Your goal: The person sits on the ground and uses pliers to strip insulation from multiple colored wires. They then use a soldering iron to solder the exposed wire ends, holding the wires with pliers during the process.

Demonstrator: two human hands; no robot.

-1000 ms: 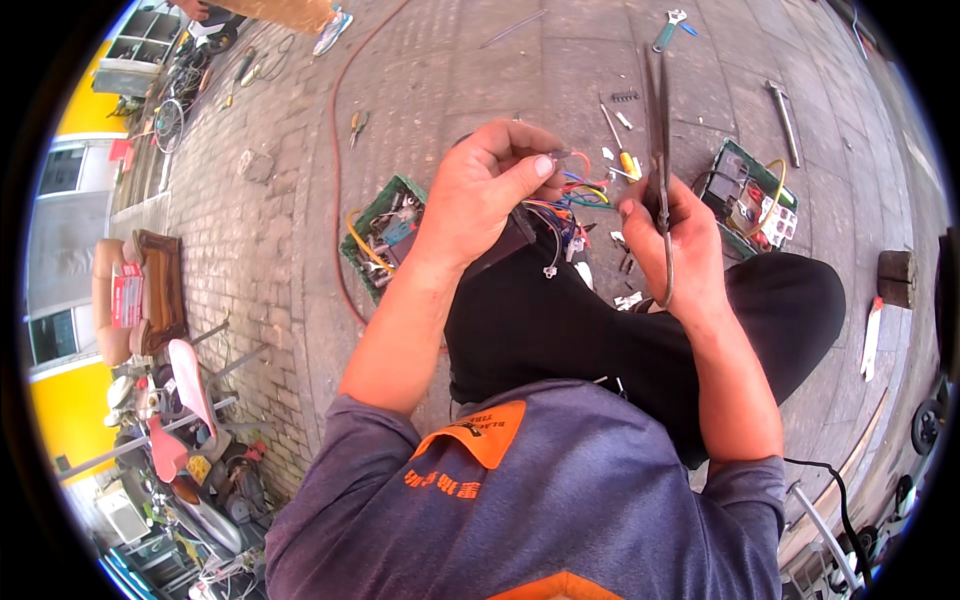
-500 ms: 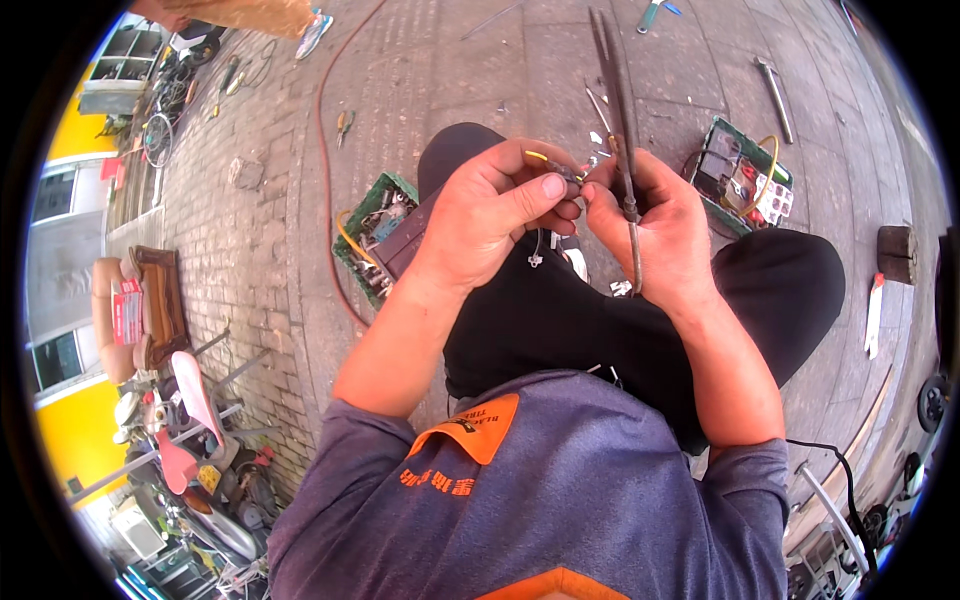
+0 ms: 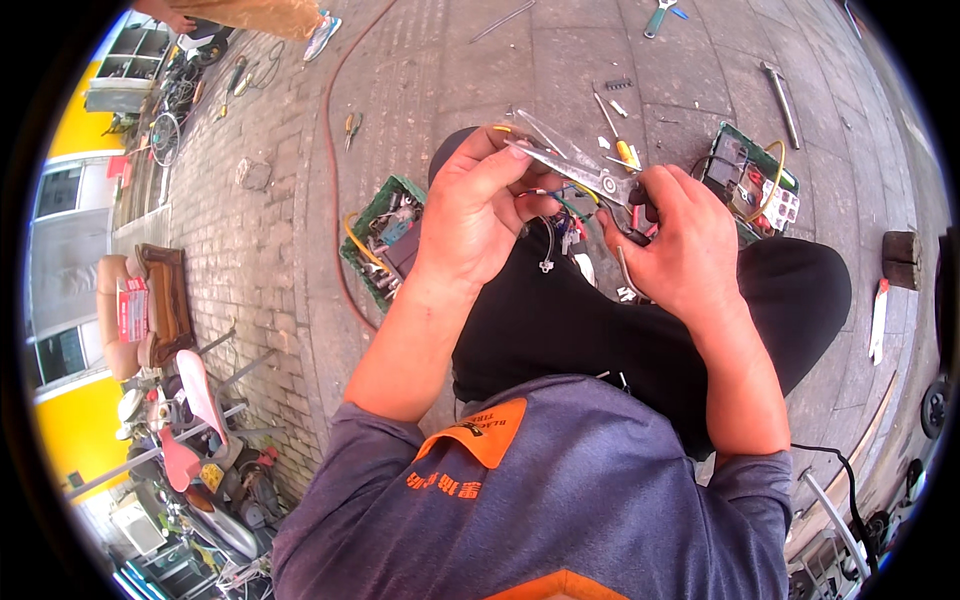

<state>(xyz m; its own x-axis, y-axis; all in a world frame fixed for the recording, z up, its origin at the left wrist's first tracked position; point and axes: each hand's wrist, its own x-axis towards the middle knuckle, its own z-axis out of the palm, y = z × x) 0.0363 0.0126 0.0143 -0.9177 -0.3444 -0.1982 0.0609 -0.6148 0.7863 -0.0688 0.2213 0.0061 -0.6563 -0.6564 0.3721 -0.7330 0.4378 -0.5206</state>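
Left hand [image 3: 475,200] pinches wires [image 3: 573,207], seemingly for steadiness, near scissors [image 3: 610,184] parted toward ten o'clock, gripped by right hand [image 3: 685,235].

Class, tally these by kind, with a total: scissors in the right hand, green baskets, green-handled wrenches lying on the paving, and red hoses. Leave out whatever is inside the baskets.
Scissors in the right hand: 1
Green baskets: 2
Green-handled wrench: 1
Red hose: 1
Total: 5
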